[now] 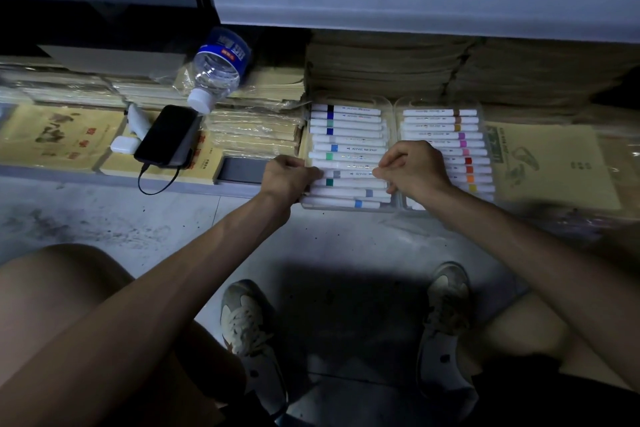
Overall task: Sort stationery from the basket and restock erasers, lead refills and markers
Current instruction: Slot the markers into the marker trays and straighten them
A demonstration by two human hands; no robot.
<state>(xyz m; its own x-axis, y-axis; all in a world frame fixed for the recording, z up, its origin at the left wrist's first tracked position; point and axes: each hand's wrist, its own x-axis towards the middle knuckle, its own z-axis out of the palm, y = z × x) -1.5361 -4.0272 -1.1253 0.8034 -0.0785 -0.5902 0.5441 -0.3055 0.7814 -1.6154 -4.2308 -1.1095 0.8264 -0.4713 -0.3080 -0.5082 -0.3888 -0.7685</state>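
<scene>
I note my left hand (289, 178) and right hand (414, 170) each pinching an end of one white marker (349, 173), lying between them over the clear marker case (394, 118).

The grey shelf (52, 173) carries paper packs (55, 135) left of the left hand (287, 177), a marker case (394, 121) beneath it and the right hand (412, 166), paper stacks (381, 62) beyond.

Left marker case (349, 100) lies just beside right marker case (440, 103) on the shelf (69, 173), phone (166, 135) farther left.
</scene>
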